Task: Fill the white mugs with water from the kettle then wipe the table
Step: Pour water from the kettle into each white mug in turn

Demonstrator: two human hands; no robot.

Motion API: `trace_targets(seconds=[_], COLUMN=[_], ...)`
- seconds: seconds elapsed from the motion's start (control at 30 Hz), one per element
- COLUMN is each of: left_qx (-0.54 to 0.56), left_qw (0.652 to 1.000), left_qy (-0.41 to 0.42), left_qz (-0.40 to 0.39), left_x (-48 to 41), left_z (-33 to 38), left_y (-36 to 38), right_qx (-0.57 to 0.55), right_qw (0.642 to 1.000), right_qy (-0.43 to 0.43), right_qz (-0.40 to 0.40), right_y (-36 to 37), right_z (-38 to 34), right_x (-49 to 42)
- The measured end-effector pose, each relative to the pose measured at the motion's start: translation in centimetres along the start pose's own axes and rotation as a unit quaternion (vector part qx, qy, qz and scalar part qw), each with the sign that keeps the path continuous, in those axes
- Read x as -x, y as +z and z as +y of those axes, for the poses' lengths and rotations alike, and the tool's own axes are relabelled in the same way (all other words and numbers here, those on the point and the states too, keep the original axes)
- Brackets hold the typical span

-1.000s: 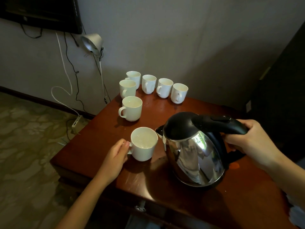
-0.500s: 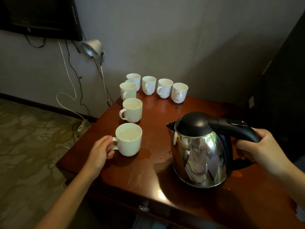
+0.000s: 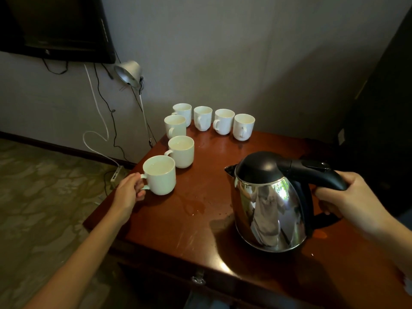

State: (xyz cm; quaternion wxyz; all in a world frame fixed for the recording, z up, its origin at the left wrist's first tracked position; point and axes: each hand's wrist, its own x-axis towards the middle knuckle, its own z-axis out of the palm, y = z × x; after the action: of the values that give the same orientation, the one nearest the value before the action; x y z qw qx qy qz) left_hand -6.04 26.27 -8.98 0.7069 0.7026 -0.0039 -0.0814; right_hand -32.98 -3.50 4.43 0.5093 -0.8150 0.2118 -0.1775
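Note:
My left hand (image 3: 130, 191) holds the handle of a white mug (image 3: 161, 177) filled with water, near the left edge of the brown wooden table (image 3: 189, 230). Behind it stands a second filled mug (image 3: 181, 151), then several more white mugs in a curve, from one at the left (image 3: 175, 126) to one at the far end (image 3: 243, 127). My right hand (image 3: 347, 197) grips the black handle of the steel kettle (image 3: 270, 206), which stands upright on the table. A small spill of water (image 3: 194, 206) lies between the mug and the kettle.
A black screen (image 3: 58, 25) hangs on the wall at upper left, with cables, a clamp lamp (image 3: 128, 72) and a power strip (image 3: 117, 173) on the patterned floor. A dark cabinet stands to the right of the table. A drawer latch (image 3: 198, 278) sits on the table's front.
My left hand has slid the filled mug from beside the kettle's spout to the table's left edge, in line with the other mugs. The kettle has shifted slightly right and stands level.

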Motion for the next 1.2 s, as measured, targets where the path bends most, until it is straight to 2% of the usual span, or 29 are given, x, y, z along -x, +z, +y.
trace_targets(seconds=[0.13, 0.27, 0.4, 0.5, 0.57, 0.67, 0.77, 0.83, 1.0, 1.2], left_qx=[-0.016, -0.080, -0.209, -0.253, -0.256, -0.229, -0.243, -0.253, -0.321, -0.274], left_qw=[1.000, 0.995, 0.969, 0.944, 0.950, 0.970, 0.967, 0.964, 0.942, 0.951], left_qy=[0.014, 0.054, 0.122, 0.178, 0.156, 0.083, 0.016, -0.028, -0.058, -0.097], left_qz=[-0.005, 0.000, 0.058, 0.115, 0.087, -0.021, -0.074, -0.079, -0.077, -0.105], left_x=[-0.5, -0.7, -0.6, -2.3, -4.6, -9.0, -12.5, -14.1, -17.2, -18.5], left_z=[-0.2, -0.7, 0.1, 3.4, 6.2, 9.4, 10.2, 9.8, 8.7, 7.3], left_y=[-0.1, -0.3, -1.4, -1.9, -0.6, 2.8, 6.0, 7.5, 8.8, 10.3], right_qx=[0.009, 0.016, 0.018, 0.023, 0.032, 0.032, 0.033, 0.033, 0.034, 0.032], right_qw=[1.000, 1.000, 1.000, 1.000, 0.999, 0.999, 0.999, 0.999, 0.999, 0.999], right_qy=[0.001, 0.002, 0.007, 0.008, 0.008, 0.009, 0.013, 0.017, 0.019, 0.015], right_qz=[-0.007, -0.005, -0.008, -0.010, -0.011, -0.012, -0.002, -0.003, -0.020, -0.022], right_y=[0.0, 0.0, 0.0, 0.1, 0.1, 0.2, 0.2, 0.2, 0.1, 0.3], right_z=[0.1, 0.0, -0.2, -0.4, -0.5, -0.8, -0.8, -0.7, -0.8, -1.1], right_x=[0.0, -0.1, -0.3, -0.5, -0.5, -0.6, -0.6, -0.6, -0.9, -1.4])
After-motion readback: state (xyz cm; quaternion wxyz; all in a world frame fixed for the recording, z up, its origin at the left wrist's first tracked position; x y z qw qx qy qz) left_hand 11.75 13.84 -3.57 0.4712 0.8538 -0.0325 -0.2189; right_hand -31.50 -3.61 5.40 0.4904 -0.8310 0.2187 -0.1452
